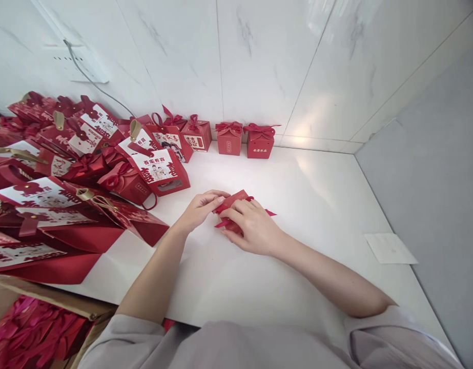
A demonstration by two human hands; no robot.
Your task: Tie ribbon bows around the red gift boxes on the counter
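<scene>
A small red gift box (233, 201) with a red ribbon lies on the white table (305, 205) in front of me, mostly covered by my hands. My left hand (200, 209) pinches its left edge with curled fingers. My right hand (253, 227) rests over the box with fingers closed on it; a ribbon end (270, 212) pokes out to the right.
A heap of red gift bags (67, 174) and boxes fills the left side. Small bow-topped red boxes (244, 137) stand in a row along the marble back wall. A cardboard carton of red ribbons (32, 333) sits at bottom left. A white paper (390, 248) lies at right.
</scene>
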